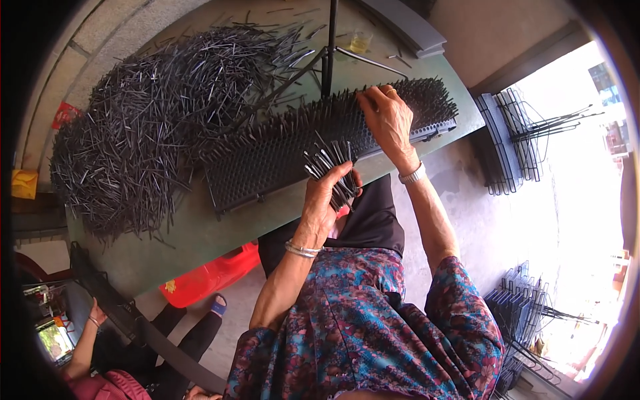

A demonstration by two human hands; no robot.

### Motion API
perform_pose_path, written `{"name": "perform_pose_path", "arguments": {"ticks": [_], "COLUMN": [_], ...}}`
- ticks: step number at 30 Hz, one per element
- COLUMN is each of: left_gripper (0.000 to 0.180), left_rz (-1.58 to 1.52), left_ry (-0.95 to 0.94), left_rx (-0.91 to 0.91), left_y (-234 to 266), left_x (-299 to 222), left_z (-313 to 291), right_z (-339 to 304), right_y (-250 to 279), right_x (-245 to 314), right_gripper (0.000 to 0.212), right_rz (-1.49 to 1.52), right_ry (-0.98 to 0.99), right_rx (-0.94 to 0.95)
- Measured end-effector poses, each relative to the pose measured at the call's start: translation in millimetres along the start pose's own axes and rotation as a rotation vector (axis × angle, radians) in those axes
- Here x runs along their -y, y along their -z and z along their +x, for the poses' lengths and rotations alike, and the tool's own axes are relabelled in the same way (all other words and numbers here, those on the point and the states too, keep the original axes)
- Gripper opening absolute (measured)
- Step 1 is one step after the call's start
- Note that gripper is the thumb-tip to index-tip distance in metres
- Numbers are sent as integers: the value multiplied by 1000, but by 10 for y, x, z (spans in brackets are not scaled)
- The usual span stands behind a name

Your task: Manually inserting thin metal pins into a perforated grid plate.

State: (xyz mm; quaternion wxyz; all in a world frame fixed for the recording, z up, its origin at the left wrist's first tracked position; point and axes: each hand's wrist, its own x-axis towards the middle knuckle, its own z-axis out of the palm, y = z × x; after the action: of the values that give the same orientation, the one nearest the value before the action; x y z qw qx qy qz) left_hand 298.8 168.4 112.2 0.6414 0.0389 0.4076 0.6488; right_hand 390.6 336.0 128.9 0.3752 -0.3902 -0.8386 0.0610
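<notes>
So, most of the scene is taken up by a green worktop [193, 240], set at a slant, its near edge running up to a corner on the right. Its left part is pretty much swamped by a big heap of thin dark strips [127, 160], spread close to the far edge. The long perforated tray [257, 167] is set in front of and to the right of the heap, near the worktop's front edge. Strips are stood up in its far rows and right end; bare holes can be seen at the near left. Some room for moving is left on the green strip in front of the tray's left end, but that gets narrower toward the right. Below the front edge, a red plastic thing [213, 270] can be seen.

As for the hands, a loose bundle of strips [327, 159] is gripped in the left hand [323, 193], right at the tray's front side. The right hand [389, 121] is held over the standing strips, fingertips bunched together; whether anything's pinched there can't be told. Smallest of all, a clear cup [361, 43] is parked near the far edge.
</notes>
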Motion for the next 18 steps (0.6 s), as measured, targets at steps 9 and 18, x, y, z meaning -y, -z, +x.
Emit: {"name": "perform_pose_path", "arguments": {"ticks": [9, 18], "left_gripper": [18, 22], "left_rz": [37, 76], "left_ry": [-76, -97], "left_rx": [51, 23], "left_y": [41, -114], "left_x": [-7, -85], "left_z": [19, -89], "right_z": [17, -332], "right_y": [197, 539], "right_x": [128, 321], "right_gripper": [36, 26], "right_rz": [67, 814], "right_ry": [-92, -407], "right_rx": [132, 698]}}
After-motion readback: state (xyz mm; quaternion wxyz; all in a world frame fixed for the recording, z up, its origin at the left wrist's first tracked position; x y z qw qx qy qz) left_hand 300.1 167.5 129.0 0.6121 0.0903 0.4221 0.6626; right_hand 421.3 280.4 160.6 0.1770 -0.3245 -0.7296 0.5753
